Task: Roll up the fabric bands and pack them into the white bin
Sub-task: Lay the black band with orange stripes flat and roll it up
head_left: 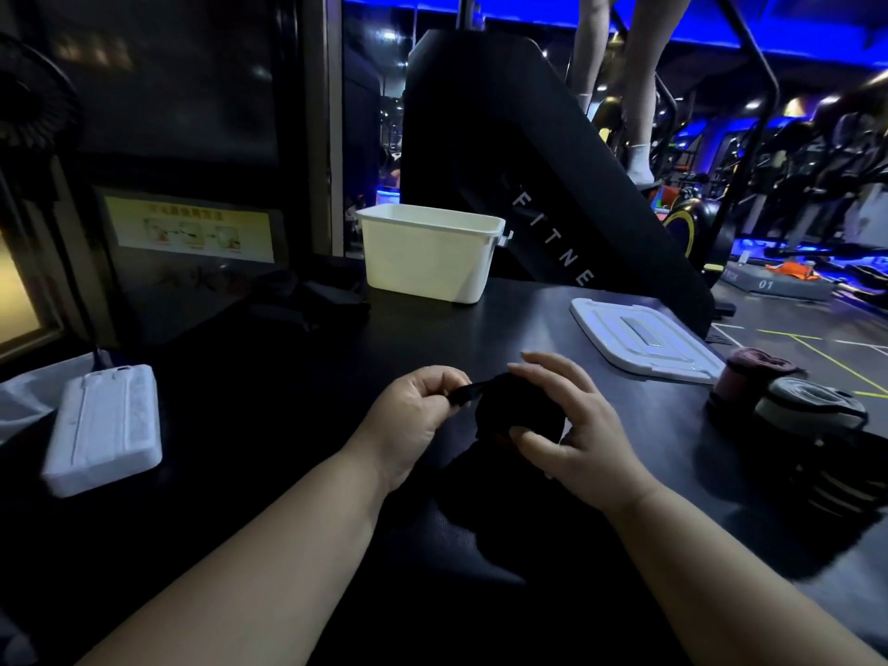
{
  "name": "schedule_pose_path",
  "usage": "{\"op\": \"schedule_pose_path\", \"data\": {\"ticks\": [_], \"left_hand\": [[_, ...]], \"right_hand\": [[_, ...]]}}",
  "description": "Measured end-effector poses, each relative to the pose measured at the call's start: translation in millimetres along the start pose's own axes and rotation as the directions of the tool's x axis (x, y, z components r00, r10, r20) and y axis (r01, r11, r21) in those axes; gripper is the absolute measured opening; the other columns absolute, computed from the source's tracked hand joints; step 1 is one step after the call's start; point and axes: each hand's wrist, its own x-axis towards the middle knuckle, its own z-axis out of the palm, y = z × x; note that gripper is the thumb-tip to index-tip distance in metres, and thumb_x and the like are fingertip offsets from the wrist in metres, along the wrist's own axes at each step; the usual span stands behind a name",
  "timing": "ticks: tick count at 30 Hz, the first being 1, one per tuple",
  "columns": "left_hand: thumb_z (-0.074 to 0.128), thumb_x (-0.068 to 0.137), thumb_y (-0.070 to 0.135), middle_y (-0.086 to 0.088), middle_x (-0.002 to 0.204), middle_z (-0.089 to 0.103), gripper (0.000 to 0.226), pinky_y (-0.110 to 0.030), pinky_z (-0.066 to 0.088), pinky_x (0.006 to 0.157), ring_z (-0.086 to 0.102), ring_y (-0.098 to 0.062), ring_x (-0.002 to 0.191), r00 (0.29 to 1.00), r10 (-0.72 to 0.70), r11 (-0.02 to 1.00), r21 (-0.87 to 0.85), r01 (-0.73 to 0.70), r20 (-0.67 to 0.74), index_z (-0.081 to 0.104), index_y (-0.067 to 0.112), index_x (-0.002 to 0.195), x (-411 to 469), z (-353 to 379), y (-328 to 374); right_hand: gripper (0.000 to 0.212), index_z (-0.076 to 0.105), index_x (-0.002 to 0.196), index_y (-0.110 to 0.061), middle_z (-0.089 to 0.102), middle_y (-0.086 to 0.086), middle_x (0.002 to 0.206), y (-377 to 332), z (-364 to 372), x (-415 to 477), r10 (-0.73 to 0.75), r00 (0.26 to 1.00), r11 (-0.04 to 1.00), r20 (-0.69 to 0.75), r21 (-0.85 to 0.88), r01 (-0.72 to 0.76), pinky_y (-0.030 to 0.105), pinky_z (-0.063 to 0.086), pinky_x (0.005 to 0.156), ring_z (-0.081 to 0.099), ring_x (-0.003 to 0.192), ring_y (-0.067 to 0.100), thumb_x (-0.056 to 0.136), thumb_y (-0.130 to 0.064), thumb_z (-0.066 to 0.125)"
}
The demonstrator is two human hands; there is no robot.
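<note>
One white bin [423, 262], one lid [644, 339], one black band [516, 408] — perhaps two rolls [752, 377].

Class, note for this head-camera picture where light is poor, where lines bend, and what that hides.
Head view: dim overall, blue glow behind; the black band, pinched by the left hand and held by the right hand, merges with the dark table, so its edges are unclear; the white bin and lid stand out; wide-angle lens bends lines near the edges.

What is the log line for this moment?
black band part-rolled | left hand pinches its end | right hand grips its roll | white bin open
</note>
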Motion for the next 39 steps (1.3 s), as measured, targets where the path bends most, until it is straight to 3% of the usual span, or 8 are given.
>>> {"op": "schedule_pose_path", "data": {"ticks": [6, 14, 19, 23, 26, 31, 35, 39], "left_hand": [[0.05, 0.087, -0.017, 0.012, 0.057, 0.056, 0.031, -0.01, 0.041, 0.058, 0.049, 0.002, 0.055, 1.0, -0.002, 1.0, -0.01, 0.002, -0.01, 0.055, 0.01, 0.072, -3.0, 0.5, 1.7], [0.057, 0.072, 0.006, 0.003, 0.072, 0.058, 0.009, -0.01, 0.04, 0.058, 0.048, 0.002, 0.058, 0.998, -0.037, 0.999, 0.024, 0.035, 0.058, 0.06, 0.011, 0.079, -7.0, 0.4, 6.7], [0.058, 0.092, 0.005, 0.007, 0.065, 0.055, 0.004, -0.011, 0.039, 0.052, 0.047, 0.002, 0.054, 0.995, -0.062, 0.997, 0.056, 0.058, 0.072, 0.059, 0.008, 0.09, -7.6, 3.8, 6.8], [0.055, 0.094, 0.006, 0.008, 0.066, 0.057, 0.006, -0.01, 0.041, 0.054, 0.049, 0.005, 0.053, 0.995, -0.062, 0.995, 0.079, 0.056, 0.074, 0.059, 0.007, 0.09, -8.0, 4.5, 7.5], [0.055, 0.095, 0.007, 0.007, 0.07, 0.059, 0.005, -0.01, 0.042, 0.056, 0.052, 0.005, 0.056, 0.994, -0.065, 0.995, 0.085, 0.058, 0.085, 0.06, 0.006, 0.094, -8.6, 4.9, 7.7], [0.056, 0.095, 0.005, 0.004, 0.073, 0.058, 0.005, -0.009, 0.041, 0.055, 0.051, 0.006, 0.056, 0.995, -0.052, 0.993, 0.112, 0.042, 0.085, 0.06, 0.002, 0.096, -8.3, 6.6, 8.1], [0.056, 0.094, 0.003, 0.006, 0.069, 0.056, 0.004, -0.009, 0.04, 0.055, 0.05, 0.005, 0.055, 0.997, -0.01, 0.995, 0.099, 0.002, 0.078, 0.059, 0.004, 0.091, -9.0, 7.4, 10.0], [0.057, 0.092, 0.002, 0.0, 0.069, 0.057, 0.009, -0.012, 0.041, 0.052, 0.053, -0.004, 0.057, 0.995, 0.022, 0.999, 0.033, -0.025, 0.096, 0.06, 0.006, 0.085, -13.0, 6.4, 10.8]], "right_hand": [[0.058, 0.063, 0.123, -0.032, 0.055, -0.022, 0.123, -0.8, 1.4, 1.6, 0.044, 0.999, 0.999, -0.007, 0.022, -0.044, 0.004, 0.035, 0.093, 0.051, 0.114, -0.008, 0.067, -0.043, 0.057], [0.067, 0.059, 0.126, -0.036, 0.047, -0.018, 0.105, 0.3, 3.8, -0.6, 0.165, 0.98, 0.983, -0.109, -0.062, -0.172, 0.01, 0.04, 0.084, 0.052, 0.097, -0.002, 0.062, -0.056, 0.067], [0.064, 0.064, 0.118, -0.038, 0.048, -0.016, 0.099, -0.9, 5.3, 2.1, 0.217, 0.968, 0.976, -0.128, -0.008, -0.219, 0.004, 0.037, 0.083, 0.054, 0.096, -0.004, 0.056, -0.05, 0.075], [0.055, 0.057, 0.11, -0.049, 0.053, -0.016, 0.111, -3.9, 1.7, 2.9, 0.21, 0.978, 0.975, -0.014, 0.07, -0.209, 0.006, 0.038, 0.087, 0.054, 0.105, -0.005, 0.057, -0.056, 0.069], [0.057, 0.055, 0.119, -0.042, 0.058, -0.009, 0.126, -4.2, -6.1, 1.7, 0.19, 0.971, 0.936, 0.146, 0.272, -0.224, 0.007, 0.04, 0.089, 0.054, 0.112, -0.004, 0.064, -0.036, 0.07], [0.067, 0.056, 0.129, -0.037, 0.063, -0.007, 0.128, 3.5, -9.0, -0.7, 0.21, 0.952, 0.849, 0.224, 0.44, -0.291, 0.029, 0.045, 0.102, 0.057, 0.12, 0.009, 0.064, -0.027, 0.07], [0.058, 0.055, 0.123, -0.036, 0.065, -0.005, 0.119, -3.1, -5.6, -0.1, 0.218, 0.966, 0.891, 0.139, 0.376, -0.255, 0.013, 0.045, 0.091, 0.061, 0.106, -0.004, 0.076, -0.012, 0.078], [0.065, 0.052, 0.127, -0.035, 0.058, -0.005, 0.116, -8.1, -2.7, 3.3, 0.213, 0.972, 0.934, 0.104, 0.27, -0.233, 0.002, 0.038, 0.085, 0.055, 0.102, -0.011, 0.066, -0.03, 0.075]]}}
